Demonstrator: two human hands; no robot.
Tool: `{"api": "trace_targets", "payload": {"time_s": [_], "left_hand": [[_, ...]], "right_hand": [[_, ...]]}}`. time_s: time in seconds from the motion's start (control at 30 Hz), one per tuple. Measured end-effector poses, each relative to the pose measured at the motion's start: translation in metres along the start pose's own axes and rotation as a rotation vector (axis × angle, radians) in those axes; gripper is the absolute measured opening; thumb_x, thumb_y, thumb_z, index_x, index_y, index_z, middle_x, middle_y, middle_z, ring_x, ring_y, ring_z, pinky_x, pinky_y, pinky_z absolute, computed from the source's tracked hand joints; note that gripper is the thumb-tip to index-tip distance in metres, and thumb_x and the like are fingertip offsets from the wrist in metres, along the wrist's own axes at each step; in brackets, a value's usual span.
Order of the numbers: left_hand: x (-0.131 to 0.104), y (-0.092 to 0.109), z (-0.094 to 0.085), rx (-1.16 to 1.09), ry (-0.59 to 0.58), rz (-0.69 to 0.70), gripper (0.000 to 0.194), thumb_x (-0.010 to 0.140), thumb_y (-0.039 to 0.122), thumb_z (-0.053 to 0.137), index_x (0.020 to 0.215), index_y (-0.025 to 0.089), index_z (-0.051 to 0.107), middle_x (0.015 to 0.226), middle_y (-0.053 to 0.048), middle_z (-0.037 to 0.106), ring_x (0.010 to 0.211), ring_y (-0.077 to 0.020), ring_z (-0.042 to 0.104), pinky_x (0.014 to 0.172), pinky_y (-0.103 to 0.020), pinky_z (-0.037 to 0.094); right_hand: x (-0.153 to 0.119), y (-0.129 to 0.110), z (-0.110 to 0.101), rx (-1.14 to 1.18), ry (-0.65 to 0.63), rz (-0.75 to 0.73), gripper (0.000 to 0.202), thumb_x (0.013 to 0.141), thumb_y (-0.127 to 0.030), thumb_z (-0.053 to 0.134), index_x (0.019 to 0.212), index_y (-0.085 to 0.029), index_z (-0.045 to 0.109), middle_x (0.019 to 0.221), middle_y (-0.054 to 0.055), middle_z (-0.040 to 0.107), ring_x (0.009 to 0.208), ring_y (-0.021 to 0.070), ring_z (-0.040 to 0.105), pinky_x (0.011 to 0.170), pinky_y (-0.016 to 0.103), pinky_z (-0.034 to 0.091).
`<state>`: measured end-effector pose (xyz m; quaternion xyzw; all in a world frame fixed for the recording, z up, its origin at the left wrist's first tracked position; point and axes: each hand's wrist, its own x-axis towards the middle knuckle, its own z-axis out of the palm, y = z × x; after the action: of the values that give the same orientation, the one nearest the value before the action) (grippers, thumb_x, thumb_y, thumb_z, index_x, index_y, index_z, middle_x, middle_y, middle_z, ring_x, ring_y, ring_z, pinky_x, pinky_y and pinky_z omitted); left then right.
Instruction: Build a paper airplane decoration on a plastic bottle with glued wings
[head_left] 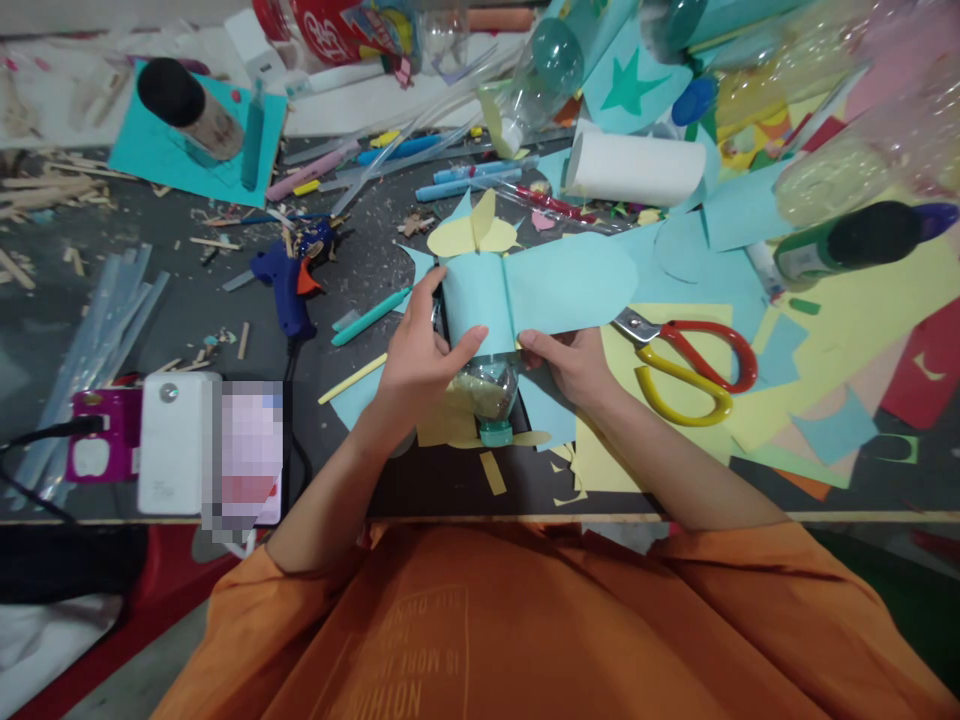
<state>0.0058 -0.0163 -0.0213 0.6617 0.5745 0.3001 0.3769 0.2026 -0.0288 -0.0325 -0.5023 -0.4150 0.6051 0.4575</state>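
Observation:
A clear plastic bottle [491, 388] with a green cap [496, 432] lies with its neck toward me. Light blue paper [480, 305] covers its body, and a rounded blue paper flap [574, 283] sticks out to the right. Yellow paper petals [472, 235] show at the far end. My left hand [427, 345] is wrapped round the left side of the covered bottle, thumb on the paper. My right hand [562, 360] pinches the lower edge of the blue paper by the seam; its fingertips are partly hidden under the flap.
Scissors [686, 365] with red and yellow handles lie right of my right hand. A blue glue gun [289, 285] and a teal pen [371, 317] lie to the left. Phone [251, 450] and power bank [178, 443] sit at the front left edge. A white paper roll [637, 168] lies behind.

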Motion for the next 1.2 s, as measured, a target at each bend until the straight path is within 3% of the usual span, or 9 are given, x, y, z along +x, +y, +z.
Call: {"api": "trace_targets", "payload": {"time_s": [0.3,0.63,1.2], "left_hand": [[0.0009,-0.0017,-0.0015,0.025,-0.005,-0.007,0.069,0.085,0.051,0.068,0.143,0.031,0.037,0.106,-0.005,0.062,0.055,-0.0074,0.053,0.059,-0.026,0.050],[0.0010,0.0048,0.0015,0.038,0.037,0.003,0.066,0.083,0.044,0.070,0.139,0.029,0.039,0.087,0.000,0.060,0.049,-0.0067,0.048,0.052,-0.024,0.044],[0.0014,-0.0011,-0.0009,0.013,0.002,0.044,0.067,0.085,0.048,0.069,0.141,0.029,0.038,0.086,0.000,0.057,0.053,-0.0087,0.050,0.058,-0.027,0.047]], "right_hand": [[-0.0002,-0.0047,0.0031,0.010,0.002,-0.004,0.047,0.062,-0.059,0.083,0.056,-0.023,0.052,0.048,-0.005,0.045,0.047,0.0112,0.042,0.047,0.032,0.044],[-0.0003,-0.0034,0.0020,0.007,-0.001,-0.001,0.037,0.067,-0.047,0.081,0.059,-0.024,0.053,0.049,-0.005,0.046,0.047,0.0117,0.043,0.047,0.033,0.045],[0.0010,0.0000,0.0002,-0.030,-0.019,0.001,0.046,0.067,-0.056,0.081,0.056,-0.023,0.052,0.048,-0.005,0.046,0.047,0.0115,0.044,0.048,0.032,0.046]]}}
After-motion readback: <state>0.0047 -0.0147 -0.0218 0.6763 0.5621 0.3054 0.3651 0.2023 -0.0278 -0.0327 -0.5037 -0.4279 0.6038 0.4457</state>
